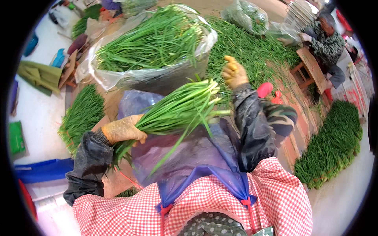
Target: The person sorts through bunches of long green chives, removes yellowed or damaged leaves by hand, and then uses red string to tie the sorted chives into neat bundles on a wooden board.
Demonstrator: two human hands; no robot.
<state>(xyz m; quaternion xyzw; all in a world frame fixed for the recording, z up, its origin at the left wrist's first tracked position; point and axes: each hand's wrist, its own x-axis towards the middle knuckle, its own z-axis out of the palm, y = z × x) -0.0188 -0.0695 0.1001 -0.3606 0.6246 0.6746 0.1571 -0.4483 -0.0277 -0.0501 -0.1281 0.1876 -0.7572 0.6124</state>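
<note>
My left hand [124, 129], in a dirty yellow glove, is wrapped round a bunch of long green chives [177, 106] at its leafy end. The pale stem ends fan out to the right, above my lap, and a few loose blades hang below. My right hand [235, 74], gloved alike, is raised to the right of the stem ends, apart from the bunch. Its fingers are loosely bent and apart, with nothing visible in them. Beneath it, loose green leaves [252, 49] lie spread over the ground. A purple-blue plastic apron [181, 153] covers my lap.
Ahead stands a large plastic-lined container [165, 76] heaped with chives. Stacked chive bundles lie at left [83, 114] and right [330, 145]. A filled clear bag [246, 17] rests at the back. Another person [325, 43] sits at right near a wooden stool [311, 69].
</note>
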